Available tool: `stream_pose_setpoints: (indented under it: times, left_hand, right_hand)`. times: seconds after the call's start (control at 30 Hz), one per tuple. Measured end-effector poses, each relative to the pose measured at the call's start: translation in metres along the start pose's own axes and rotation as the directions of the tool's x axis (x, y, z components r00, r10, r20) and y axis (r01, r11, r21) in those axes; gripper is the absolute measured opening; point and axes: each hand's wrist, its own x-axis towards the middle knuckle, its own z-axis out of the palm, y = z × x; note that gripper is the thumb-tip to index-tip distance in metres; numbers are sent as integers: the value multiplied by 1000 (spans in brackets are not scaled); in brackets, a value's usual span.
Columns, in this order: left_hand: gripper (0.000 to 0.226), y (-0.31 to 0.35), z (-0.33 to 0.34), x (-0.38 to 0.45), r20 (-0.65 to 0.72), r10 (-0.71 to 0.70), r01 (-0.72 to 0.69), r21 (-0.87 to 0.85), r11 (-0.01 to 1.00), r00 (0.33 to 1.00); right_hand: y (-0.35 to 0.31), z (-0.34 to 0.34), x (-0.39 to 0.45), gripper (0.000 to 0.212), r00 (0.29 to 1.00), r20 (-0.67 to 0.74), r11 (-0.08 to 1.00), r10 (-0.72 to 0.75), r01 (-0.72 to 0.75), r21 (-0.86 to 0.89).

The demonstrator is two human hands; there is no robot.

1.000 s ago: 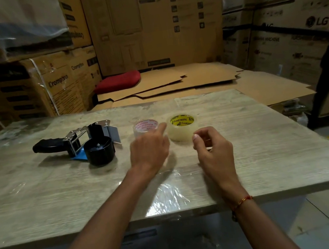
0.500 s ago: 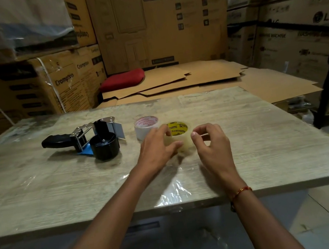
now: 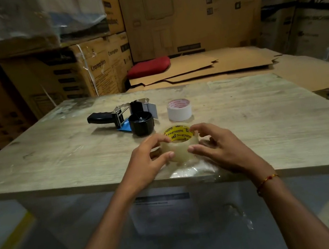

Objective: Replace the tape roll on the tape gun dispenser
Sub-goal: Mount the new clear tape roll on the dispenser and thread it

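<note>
A clear tape roll (image 3: 181,148) with a yellow printed core is held near the table's front edge. My left hand (image 3: 148,163) grips its left side with thumb and fingers curled round it. My right hand (image 3: 217,148) holds its right side, fingers over the rim and thumb on the outer face. The tape gun dispenser (image 3: 130,119) lies on its side behind them, black handle pointing left, its black hub bare. A second roll (image 3: 179,110), white with a red-printed core, stands to the right of the dispenser.
The wooden table (image 3: 57,162) is partly covered in plastic film. Flattened cardboard sheets (image 3: 204,66) and a red cushion (image 3: 149,67) lie behind it. Stacked cartons (image 3: 77,71) wall in the back and both sides.
My left hand took the clear roll from beside the white roll and drew it toward the table's front edge. My right hand closed onto its right side. The camera view tilted down.
</note>
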Motion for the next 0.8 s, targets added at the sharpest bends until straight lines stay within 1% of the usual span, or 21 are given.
stream_pose_setpoints:
  times: [0.07,0.13,0.17,0.23,0.3,0.33,0.4,0.47,0.5,0.6,0.63,0.73,0.8]
  left_hand:
    - [42,-4,-3,-3,-40,8,-9,-23,1000,999]
    - [53,-4,-6,-4,-84,1,-5,-54,999,996]
    - [56,-3,-7,-4,-106,-8,-1,-80,997,994]
    - [62,1,-9,-5,-148,-22,-2,-159,987,989]
    - [66,4,-11,-7,-171,-49,0,-274,962,984]
    - [64,5,-13,-8,-162,-63,7,-325,946,985]
    - [52,4,-15,-8,-124,-57,6,-378,926,991]
    - [48,2,-16,-7,-107,-53,6,-398,918,993]
    - [52,0,-16,-7,-108,-58,11,-394,919,992]
    - [82,1,-15,-9,-103,-33,0,-307,952,994]
    - [84,2,-13,-10,-99,-8,-17,-257,966,995]
    - [76,7,-4,-14,-94,50,-64,-149,987,994]
    - [80,8,2,-14,-91,65,-74,-101,992,994]
  right_hand:
    - [-6,10,0,59,999,-1,995,-35,35,-93]
    - [-9,17,1,48,998,-47,996,-52,48,-77]
    - [-10,19,2,42,996,-79,999,-44,42,-22]
    - [-13,20,3,36,995,-102,987,-8,24,157]
    - [-19,21,4,31,997,-78,940,19,8,342]
    - [-21,23,6,31,997,-63,911,33,-4,413]
    - [-26,29,9,35,998,-36,865,56,-31,501]
    - [-29,33,12,41,997,-25,848,67,-44,529]
    - [-29,34,12,43,997,-24,851,73,-49,523]
    - [-29,34,8,46,996,-57,870,67,-30,492]
    - [-30,34,7,45,995,-79,883,59,-15,469]
    - [-31,34,5,40,988,-148,915,41,22,403]
    - [-31,34,4,40,983,-174,920,52,20,391]
